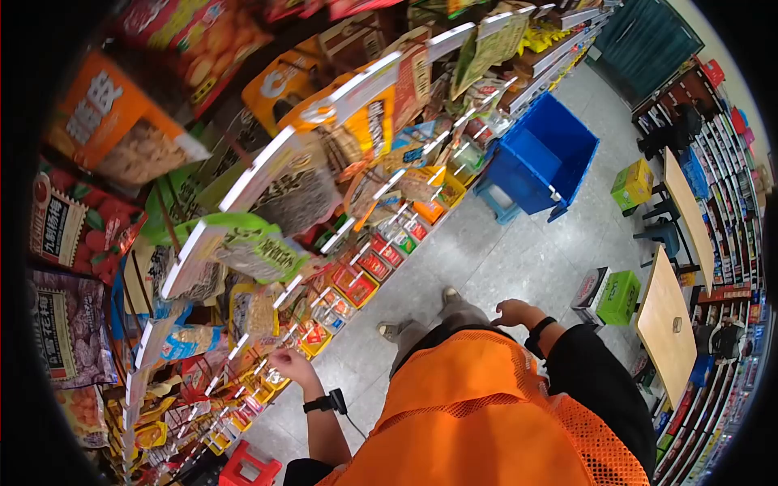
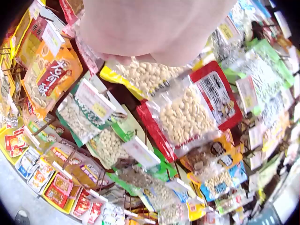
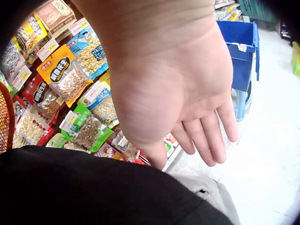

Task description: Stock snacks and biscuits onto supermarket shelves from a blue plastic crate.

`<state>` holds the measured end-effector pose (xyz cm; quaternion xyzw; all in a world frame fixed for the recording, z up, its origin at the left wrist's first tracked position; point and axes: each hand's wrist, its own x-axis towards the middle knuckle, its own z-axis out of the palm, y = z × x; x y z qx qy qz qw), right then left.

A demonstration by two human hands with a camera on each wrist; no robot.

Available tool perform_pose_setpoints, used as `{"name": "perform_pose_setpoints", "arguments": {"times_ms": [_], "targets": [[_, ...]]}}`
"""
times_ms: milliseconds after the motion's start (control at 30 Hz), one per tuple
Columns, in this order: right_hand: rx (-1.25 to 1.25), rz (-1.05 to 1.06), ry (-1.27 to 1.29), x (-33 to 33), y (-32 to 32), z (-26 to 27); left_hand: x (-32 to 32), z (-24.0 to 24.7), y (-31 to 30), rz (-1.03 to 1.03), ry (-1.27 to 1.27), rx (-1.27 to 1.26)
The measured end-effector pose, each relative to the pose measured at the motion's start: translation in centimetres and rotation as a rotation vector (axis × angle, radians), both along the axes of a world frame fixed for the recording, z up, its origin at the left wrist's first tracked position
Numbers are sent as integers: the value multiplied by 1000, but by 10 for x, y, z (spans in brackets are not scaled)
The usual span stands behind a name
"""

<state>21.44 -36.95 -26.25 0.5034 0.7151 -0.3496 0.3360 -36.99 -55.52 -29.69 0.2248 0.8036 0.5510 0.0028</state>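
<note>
"Starting nearest, what is each hand doing, taking the blue crate (image 1: 519, 180) as the mark?"

"The right hand (image 1: 520, 313) is on the person's side of the blue crate, palm in view and holding nothing. Its fingers are loosely extended, with the thumb apart."

"And the left hand (image 1: 293, 368)?"

"Farther from the blue crate, close to the rack (image 1: 263, 170). Its fingertips are hidden in the wrist view, so I can't tell whether they pinch anything."

"Where are the snack packets?"

"On the rack, which runs down the left side of the blue crate — a red-edged bag of cashews (image 2: 187, 117) hangs just past the left hand."

"How far along would you call it?"

"Early or between items, I'd judge: plenty of packets hang from the hooks, and the right hand carries none. The blue crate shows its inner walls and floor. How many packets need handling, the pictures don't say."

"Anything farther off?"

"A yellow-green box (image 1: 632, 185) right of the blue crate, then a wooden tabletop (image 1: 689, 215) farther right — and green shutters (image 1: 648, 49) well beyond the blue crate."
</note>
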Motion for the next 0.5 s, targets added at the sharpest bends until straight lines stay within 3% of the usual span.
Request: {"name": "perform_pose_setpoints", "arguments": {"times_ms": [67,167,233,300,400,500], "targets": [[15,-11,14,18,2,-10,27,-14,10,-341,-235,59],[45,-78,131,53,5,-36,79,-27,24,-848,-359,-401],[82,-183,219,82,4,-52,138,18,51,-1025,-201,-766],[115,-207,241,119,1,-68,194,33,79,-1145,-113,-952],[124,-287,228,183,-5,-51,276,29,119,-1320,-5,-997],[261,-400,300,276,-27,-68,363,26,167,-1433,152,-1049]]}}
